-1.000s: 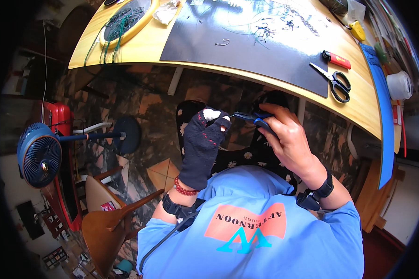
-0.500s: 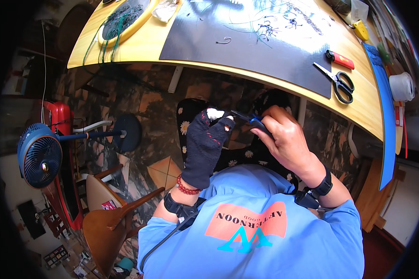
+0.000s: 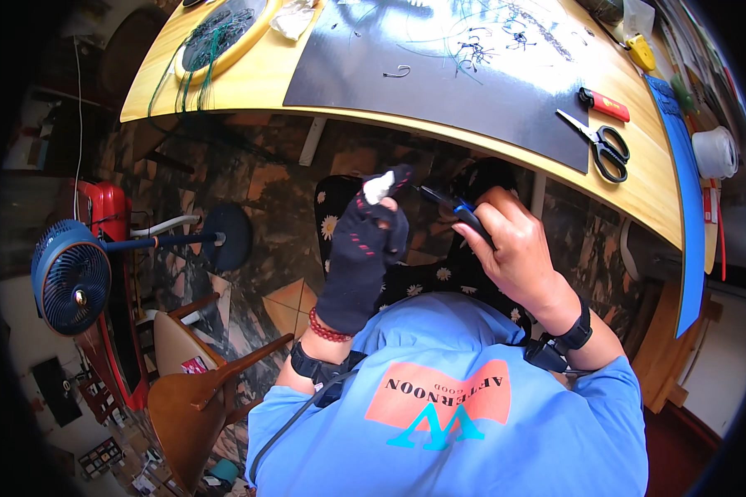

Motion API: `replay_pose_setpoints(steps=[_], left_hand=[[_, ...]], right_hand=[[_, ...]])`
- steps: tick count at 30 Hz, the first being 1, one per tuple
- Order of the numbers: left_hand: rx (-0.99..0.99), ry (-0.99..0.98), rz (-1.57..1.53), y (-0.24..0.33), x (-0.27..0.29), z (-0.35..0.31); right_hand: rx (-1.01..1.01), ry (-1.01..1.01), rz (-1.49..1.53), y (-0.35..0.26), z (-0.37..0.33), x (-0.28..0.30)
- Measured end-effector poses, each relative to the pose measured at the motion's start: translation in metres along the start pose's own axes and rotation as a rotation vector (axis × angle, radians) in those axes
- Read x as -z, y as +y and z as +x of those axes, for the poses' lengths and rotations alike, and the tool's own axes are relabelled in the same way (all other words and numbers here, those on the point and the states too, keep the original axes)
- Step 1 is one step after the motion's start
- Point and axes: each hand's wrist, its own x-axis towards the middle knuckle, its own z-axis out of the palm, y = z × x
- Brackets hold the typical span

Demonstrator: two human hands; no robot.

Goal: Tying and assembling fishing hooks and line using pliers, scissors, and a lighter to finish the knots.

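My left hand (image 3: 363,240) wears a dark knitted glove with red stitching and a white patch by a raised finger. Its other fingers are curled in, and what they hold, if anything, is too small to make out. Bare, my right hand (image 3: 510,244) grips slim pliers (image 3: 466,214) with blue and black handles, their dark jaws pointing toward the glove with a small gap between. Both hands hover over my lap, just short of the table's near edge.
On the table, a dark board (image 3: 439,91) carries a fish hook (image 3: 397,73) and a tangle of hooks (image 3: 475,55). Scissors (image 3: 609,153) and a red lighter (image 3: 607,105) lie right; a yellow-rimmed basket (image 3: 184,76) with green lines stands left. A fan (image 3: 73,277) and chair (image 3: 182,406) are beside me.
The glove's white-patched finger has lifted and the other fingers have curled. The pliers have tilted and their tips have come away from the left fingertips.
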Motion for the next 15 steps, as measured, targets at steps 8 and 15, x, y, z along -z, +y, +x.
replay_pose_setpoints(steps=[8, 15], left_hand=[[-0.075, -0.065, 0.609, -0.013, 0.008, -0.001], [0.059, -0.004, 0.141, -0.019, 0.016, -0.005]], right_hand=[[-0.045, 0.011, 0.023, 0.007, -0.003, 0.000], [-0.127, 0.025, 0.109, 0.009, -0.004, 0.001]])
